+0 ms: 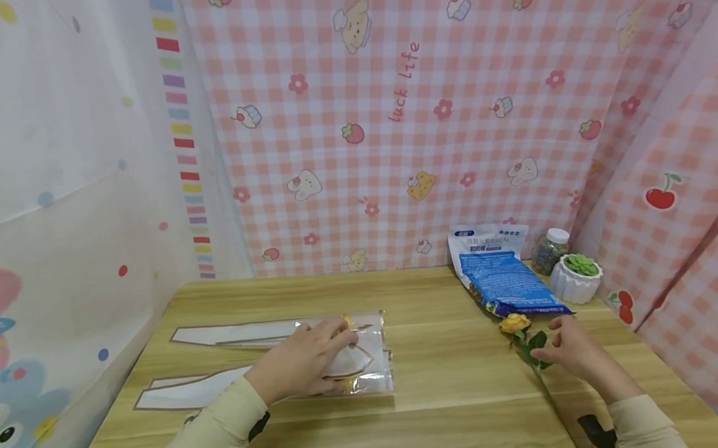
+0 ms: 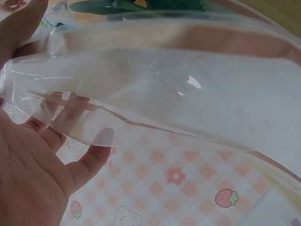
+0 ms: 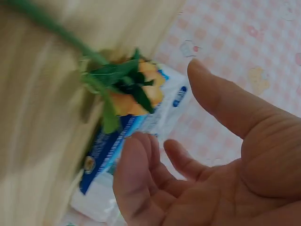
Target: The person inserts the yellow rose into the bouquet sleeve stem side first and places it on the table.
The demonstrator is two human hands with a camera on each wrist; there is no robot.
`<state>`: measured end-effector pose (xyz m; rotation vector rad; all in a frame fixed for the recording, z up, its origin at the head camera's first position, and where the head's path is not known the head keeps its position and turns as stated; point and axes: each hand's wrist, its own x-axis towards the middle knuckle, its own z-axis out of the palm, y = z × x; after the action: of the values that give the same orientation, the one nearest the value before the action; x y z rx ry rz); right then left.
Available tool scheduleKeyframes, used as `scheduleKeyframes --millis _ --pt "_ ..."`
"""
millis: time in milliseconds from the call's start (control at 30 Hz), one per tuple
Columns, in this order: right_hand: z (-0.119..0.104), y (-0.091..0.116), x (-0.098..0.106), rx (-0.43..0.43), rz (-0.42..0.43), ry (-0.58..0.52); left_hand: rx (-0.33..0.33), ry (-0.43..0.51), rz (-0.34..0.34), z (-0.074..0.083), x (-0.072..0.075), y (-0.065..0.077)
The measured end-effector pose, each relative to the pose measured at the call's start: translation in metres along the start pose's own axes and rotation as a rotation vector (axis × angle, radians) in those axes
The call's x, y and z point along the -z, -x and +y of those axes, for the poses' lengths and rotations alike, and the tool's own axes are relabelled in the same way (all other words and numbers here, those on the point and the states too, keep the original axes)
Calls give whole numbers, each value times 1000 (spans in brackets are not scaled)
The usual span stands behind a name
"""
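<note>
Clear plastic flower sleeves (image 1: 203, 389) with white panels and brown borders lie on the table, their narrow ends pointing left. My left hand (image 1: 305, 361) is over their wide end; in the left wrist view its thumb and fingers (image 2: 89, 165) hold the clear plastic from two sides. A yellow artificial rose (image 1: 515, 323) with green leaves and a long stem lies on the right. My right hand (image 1: 575, 351) is beside its leaves. In the right wrist view the thumb and fingers are apart, the fingers loosely bent, with a gap between them and the rose.
At the back right lies a blue and white bag (image 1: 502, 277). Beside it stand a clear jar with a white lid (image 1: 555, 241) and a green succulent in a white pot (image 1: 575, 286). Checked curtain (image 1: 393, 181) hangs behind the wooden table (image 1: 445, 355).
</note>
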<state>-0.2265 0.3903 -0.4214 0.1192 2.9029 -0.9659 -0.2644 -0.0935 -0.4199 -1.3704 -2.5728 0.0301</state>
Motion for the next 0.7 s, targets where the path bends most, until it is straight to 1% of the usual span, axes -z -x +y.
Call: scheduleKeyframes --millis 133,200,267,333,400,533,700 --pt "13 -1 -6 8 -41 -18 3 5 -3 1 2 1" --pt "17 -3 -10 29 -62 -15 4 9 -5 2 2 2" --pt "20 -6 -12 52 -81 8 3 9 -6 2 1 2" --pt "21 -8 -14 74 -86 59 2 7 -5 2 1 2" --pt "20 -10 -15 92 -78 123 0 -1 -1 2 0 2" --pt "14 -13 -19 85 -62 230 -2 -8 1 3 0 2" --pt "12 -16 -29 75 11 307 -5 4 -13 5 1 4"
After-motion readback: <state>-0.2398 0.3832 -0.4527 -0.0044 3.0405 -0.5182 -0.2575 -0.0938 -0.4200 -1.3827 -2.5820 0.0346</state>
